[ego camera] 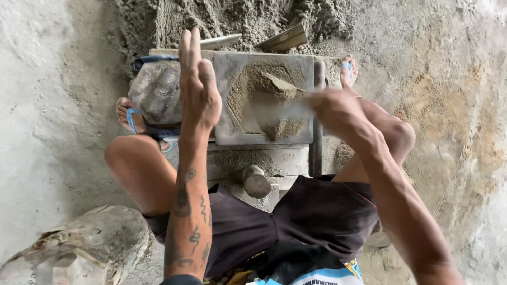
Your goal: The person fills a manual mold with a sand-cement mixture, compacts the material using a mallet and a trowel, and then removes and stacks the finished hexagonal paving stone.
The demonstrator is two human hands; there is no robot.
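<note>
While the person is squatting over the work, both hands are hovering at the mould.

Mould: a square grey metal mould point(266, 100) is lying on a block between the knees, its hexagonal recess part-filled with damp sand mix point(269, 92).
Left hand: the left hand point(198, 87) is hanging over the mould's left edge — fingers spread and straight, pointing away from the body, holding nothing.
Right hand: the right hand point(335, 111) is blurring at the mould's right edge — closed on something flat and blurred reaching over the sand; cannot tell what.
Key relation: the sand is lying just ahead of both hands, between them; the right hand is nearer.
Around: a sand pile point(227, 21) is sitting beyond the mould, a metal hammer point(256, 182) near the body, a rock point(84, 245) at lower left.
</note>
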